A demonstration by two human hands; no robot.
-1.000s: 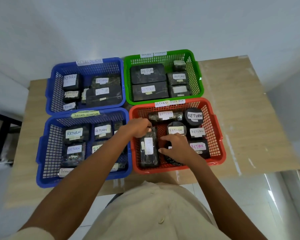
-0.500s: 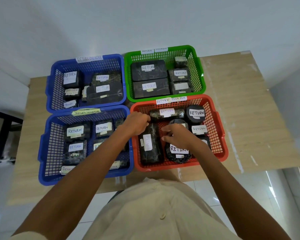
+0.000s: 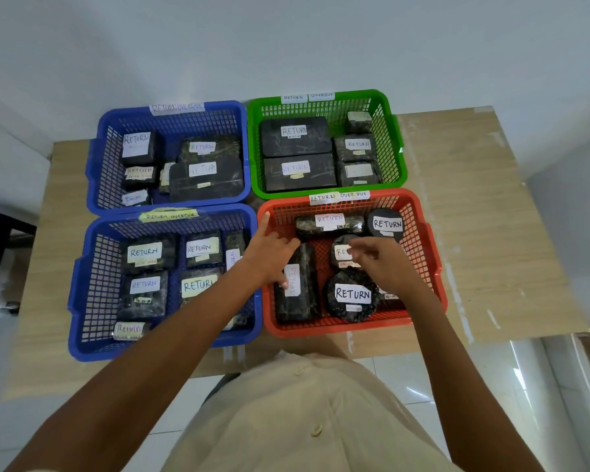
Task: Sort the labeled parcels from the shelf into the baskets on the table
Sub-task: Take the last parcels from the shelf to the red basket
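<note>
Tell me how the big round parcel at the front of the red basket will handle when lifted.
The round parcel lies flat, so it probably won't roll unless stood on edge. Its crinkled glossy wrap looks slippery.

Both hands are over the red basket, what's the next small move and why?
Probably lift both hands out for another parcel: the left hand and right hand seem to grip nothing, and the parcels lie settled in the red basket.
</note>
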